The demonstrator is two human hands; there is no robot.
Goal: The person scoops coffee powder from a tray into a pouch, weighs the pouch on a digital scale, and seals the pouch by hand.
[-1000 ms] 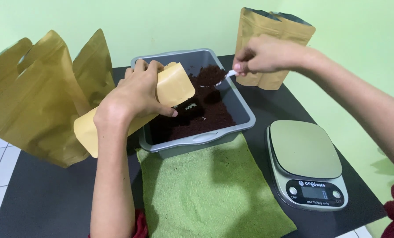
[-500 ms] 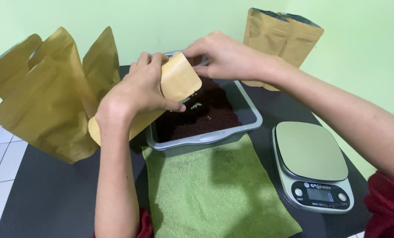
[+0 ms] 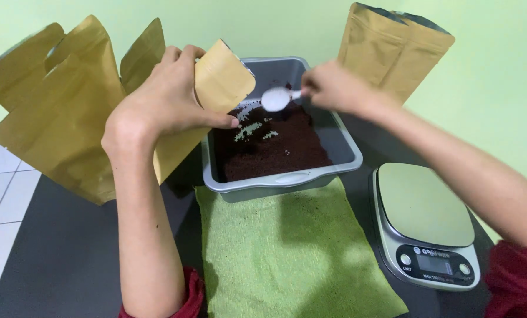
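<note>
Fingers (image 3: 207, 121) of left hand (image 3: 163, 106) closed around kraft pouch (image 3: 222, 82); right hand (image 3: 334, 88) pinching white spoon (image 3: 275, 98).

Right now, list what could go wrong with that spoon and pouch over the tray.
The small white spoon in the right hand sits beside the pouch, not over its mouth, so grounds might fall back into the grey tray. The left hand holds the pouch tilted, so contents could spill onto the green cloth.
</note>
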